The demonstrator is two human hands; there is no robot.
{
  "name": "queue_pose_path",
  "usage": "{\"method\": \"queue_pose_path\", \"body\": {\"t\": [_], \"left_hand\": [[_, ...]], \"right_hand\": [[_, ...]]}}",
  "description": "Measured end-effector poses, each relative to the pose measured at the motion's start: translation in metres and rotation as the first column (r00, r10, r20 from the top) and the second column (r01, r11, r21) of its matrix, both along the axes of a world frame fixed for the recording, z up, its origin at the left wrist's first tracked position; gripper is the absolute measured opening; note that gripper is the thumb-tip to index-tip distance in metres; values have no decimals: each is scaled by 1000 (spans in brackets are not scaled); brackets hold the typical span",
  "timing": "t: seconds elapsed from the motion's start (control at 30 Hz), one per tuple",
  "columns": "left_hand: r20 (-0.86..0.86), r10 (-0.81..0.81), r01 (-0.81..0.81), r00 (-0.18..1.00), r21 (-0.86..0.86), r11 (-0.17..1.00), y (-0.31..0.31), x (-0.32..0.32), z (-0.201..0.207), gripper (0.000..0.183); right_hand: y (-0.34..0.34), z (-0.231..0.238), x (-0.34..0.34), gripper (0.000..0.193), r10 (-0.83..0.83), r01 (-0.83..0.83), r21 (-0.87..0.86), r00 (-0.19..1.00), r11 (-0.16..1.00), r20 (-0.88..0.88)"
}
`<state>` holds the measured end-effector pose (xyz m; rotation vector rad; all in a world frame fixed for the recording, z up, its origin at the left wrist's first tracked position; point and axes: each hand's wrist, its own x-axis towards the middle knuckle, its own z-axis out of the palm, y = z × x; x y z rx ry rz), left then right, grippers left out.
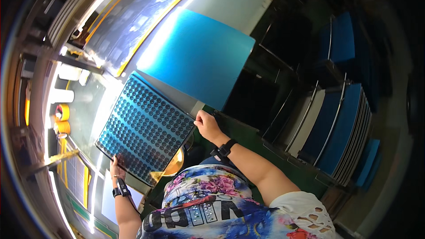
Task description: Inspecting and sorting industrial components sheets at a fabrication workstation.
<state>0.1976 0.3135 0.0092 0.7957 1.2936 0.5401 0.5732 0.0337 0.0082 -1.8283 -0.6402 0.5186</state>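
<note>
A dark-edged rectangular panel (144, 126) with rows of dark round shapes on blue lies tilted in front of my body, between my two hands. My left hand (117, 169) is closed at its lower-left edge, fingers on the rim. My right hand (207, 126) pinches its right-hand corner. Just beyond the panel, a plain blue sheet (199, 57) rests on the grey worktable (221, 2), with strong glare along its left side. The panel's underside, and the fingertips beneath it, are hidden.
Yellow-edged dark sheet (141, 20) lies at the far left of the table. Yellow tape rolls (63, 112) and a white roll (64, 95) stand along the left. A metal rack (343, 128) holding several blue boards stands at right. A round golden surface (176, 164) sits below the panel.
</note>
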Motion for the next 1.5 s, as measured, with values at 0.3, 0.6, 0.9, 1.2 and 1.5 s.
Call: {"method": "queue_pose_path", "body": {"t": [0.3,0.6,0.9,1.2,1.5], "left_hand": [[51,76,-64,996,-210,976,14,-10,-5,20],[73,32,-17,997,-200,980,23,-10,-10,21],[-287,2,-4,958,-5,1000,8,31,31,32],[-125,62,-9,990,390,921,7,64,92,25],[-154,136,-71,979,370,926,-13,44,65,25]], "right_hand": [[0,-2,-5,21,-86,86,53,996,995,-3],[4,-5,-2,20,-89,89,46,996,995,-4],[-2,9,8,16,67,-68,-137,998,988,-11],[19,49,40,13,194,-151,-318,975,936,106],[9,25,21,14,233,-185,-385,969,904,83]]}}
